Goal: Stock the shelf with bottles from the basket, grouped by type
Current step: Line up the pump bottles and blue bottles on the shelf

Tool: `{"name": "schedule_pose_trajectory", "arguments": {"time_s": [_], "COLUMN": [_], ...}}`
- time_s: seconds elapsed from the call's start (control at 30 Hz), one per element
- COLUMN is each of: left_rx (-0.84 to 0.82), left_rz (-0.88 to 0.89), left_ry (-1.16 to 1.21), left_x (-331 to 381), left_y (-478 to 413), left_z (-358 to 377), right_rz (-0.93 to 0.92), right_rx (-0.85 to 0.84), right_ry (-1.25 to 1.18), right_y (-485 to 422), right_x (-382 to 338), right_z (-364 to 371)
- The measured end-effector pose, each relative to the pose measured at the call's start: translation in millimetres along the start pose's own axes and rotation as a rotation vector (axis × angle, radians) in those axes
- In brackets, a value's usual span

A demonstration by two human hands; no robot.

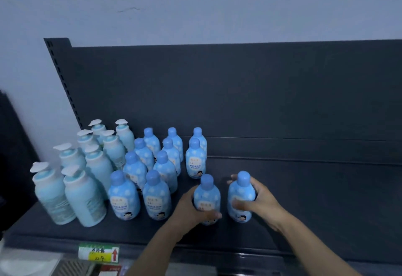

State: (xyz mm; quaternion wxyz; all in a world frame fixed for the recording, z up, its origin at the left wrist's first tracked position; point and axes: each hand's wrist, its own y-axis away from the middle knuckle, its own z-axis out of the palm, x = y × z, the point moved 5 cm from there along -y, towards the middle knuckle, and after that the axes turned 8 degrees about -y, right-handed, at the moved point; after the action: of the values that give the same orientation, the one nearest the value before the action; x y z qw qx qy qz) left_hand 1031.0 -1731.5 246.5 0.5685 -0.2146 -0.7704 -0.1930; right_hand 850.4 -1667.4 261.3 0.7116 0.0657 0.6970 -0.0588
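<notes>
My left hand (191, 209) grips a small blue-capped bottle (207, 195) with a cloud-pattern label, upright on the dark shelf (304, 199). Beside it, my right hand (258, 199) grips a second bottle of the same kind (241, 193), fingers wrapped round its body. Both stand at the front right of a group of several matching blue-capped bottles (156, 173). Left of those stand several taller pale-blue pump bottles (84, 180) with white heads. The basket is out of view.
The dark back panel (239, 90) rises behind the bottles, with a slotted upright (63, 84) at the left. A green and yellow price tag (99, 253) hangs on the shelf's front edge. The shelf stretches bare to the right of my hands.
</notes>
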Motion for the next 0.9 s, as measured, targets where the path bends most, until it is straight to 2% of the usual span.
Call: {"name": "schedule_pose_trajectory", "arguments": {"time_s": [0.07,0.23,0.4,0.57,0.73,0.9], "left_rx": [0.053,0.375,0.529,0.595,0.612,0.631], "left_rz": [0.018,0.029,0.021,-0.009,0.034,0.019], "left_ry": [-0.044,-0.048,-0.061,-0.044,-0.075,-0.118], "left_x": [-2,-11,-5,-7,-12,-19], "left_y": [6,26,22,23,22,16], "left_z": [3,22,33,24,11,8], "right_rz": [0.019,0.022,0.022,0.027,0.029,0.074], "right_rx": [0.026,0.146,0.186,0.144,-0.004,-0.060], "right_ry": [0.051,0.134,0.109,0.044,-0.007,0.061], "right_y": [4,15,9,-19,-64,-89], "right_x": [5,22,25,20,5,8], "right_z": [-3,-2,-1,17,60,83]}}
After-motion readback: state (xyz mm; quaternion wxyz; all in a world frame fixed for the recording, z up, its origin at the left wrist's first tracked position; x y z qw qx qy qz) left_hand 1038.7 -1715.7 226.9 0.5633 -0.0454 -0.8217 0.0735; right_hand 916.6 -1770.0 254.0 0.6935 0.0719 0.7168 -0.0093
